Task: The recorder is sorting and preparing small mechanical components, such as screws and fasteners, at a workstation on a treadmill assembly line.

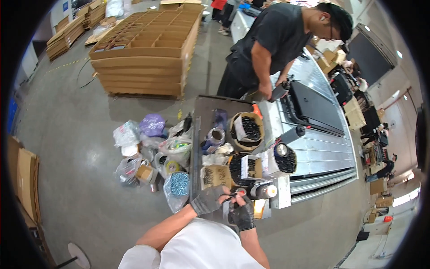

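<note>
My left hand [207, 200] and my right hand [242, 216], both in dark fingerless gloves, meet in front of my white shirt at the near end of the bench. The left fingertips pinch a thin dark piece [232, 194], too small to name. The right fingers are closed close beside it, and what they hold is hard to make out. A small red-topped round thing [241, 191] shows just behind the fingertips. Right of it lies a dark bottle with a pale cap [259, 192]. Beyond my hands are an open cardboard box [217, 175] and a white box [244, 167].
Round tubs of small black parts [254, 130] and a tape roll [216, 135] stand on the dark bench [204, 110]. Plastic bags [177, 145] pile up on the left. A co-worker [273, 40] handles black equipment [313, 110] on the metal roller conveyor [322, 154].
</note>
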Action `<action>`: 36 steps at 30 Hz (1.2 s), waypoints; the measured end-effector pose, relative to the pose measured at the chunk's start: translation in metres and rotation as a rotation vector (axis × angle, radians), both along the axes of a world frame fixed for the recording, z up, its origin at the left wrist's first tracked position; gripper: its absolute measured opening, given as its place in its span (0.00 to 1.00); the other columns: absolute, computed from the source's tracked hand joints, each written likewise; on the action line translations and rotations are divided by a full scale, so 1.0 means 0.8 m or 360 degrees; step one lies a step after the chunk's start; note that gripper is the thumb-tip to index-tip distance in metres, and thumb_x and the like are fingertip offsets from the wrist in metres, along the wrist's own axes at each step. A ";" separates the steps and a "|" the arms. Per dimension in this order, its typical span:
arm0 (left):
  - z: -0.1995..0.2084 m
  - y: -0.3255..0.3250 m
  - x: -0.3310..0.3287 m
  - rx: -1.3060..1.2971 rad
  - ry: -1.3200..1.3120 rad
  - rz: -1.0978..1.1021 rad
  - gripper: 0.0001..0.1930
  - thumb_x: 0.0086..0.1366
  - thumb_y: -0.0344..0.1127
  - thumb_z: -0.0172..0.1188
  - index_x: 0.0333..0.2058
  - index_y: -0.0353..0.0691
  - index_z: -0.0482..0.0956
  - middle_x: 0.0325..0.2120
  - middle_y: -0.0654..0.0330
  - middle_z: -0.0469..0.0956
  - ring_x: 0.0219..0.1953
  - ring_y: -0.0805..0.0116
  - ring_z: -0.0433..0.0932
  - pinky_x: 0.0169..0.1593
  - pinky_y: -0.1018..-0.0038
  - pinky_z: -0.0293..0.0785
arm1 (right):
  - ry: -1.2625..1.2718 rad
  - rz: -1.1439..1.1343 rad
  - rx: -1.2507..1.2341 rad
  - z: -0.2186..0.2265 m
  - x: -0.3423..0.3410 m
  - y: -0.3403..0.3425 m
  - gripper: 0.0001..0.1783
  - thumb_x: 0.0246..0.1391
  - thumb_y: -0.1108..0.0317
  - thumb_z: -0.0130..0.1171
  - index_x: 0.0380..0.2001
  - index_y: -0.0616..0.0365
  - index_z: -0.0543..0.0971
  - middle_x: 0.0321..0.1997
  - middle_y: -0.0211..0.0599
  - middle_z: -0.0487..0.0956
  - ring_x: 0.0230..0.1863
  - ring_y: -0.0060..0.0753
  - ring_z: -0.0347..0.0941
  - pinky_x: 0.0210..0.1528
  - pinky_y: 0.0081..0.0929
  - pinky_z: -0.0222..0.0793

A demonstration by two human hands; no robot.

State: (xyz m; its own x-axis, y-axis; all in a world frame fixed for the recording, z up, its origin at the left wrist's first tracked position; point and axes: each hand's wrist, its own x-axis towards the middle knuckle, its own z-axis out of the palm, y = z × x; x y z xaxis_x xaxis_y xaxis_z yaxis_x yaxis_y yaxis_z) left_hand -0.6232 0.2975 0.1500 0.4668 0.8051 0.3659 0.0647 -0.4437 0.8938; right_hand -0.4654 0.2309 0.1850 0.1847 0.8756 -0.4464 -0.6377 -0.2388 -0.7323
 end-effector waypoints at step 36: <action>0.017 -0.050 0.008 -0.0937 -0.0539 -0.0008 0.14 0.61 0.30 0.65 0.46 0.37 0.77 0.37 0.57 0.79 0.42 0.71 0.78 0.46 0.74 0.74 | -0.1309 0.0050 0.0227 -0.003 -0.014 -0.028 0.08 0.61 0.67 0.56 0.38 0.59 0.77 0.28 0.26 0.74 0.27 0.14 0.66 0.31 0.16 0.64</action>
State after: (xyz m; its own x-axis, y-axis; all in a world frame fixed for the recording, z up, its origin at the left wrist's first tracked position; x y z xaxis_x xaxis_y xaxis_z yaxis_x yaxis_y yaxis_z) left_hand -0.6170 0.2571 0.1633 0.4079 0.9130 -0.0061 -0.2622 0.1236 0.9571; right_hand -0.4763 0.2086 0.1827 0.3779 0.9236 -0.0644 0.1188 -0.1173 -0.9860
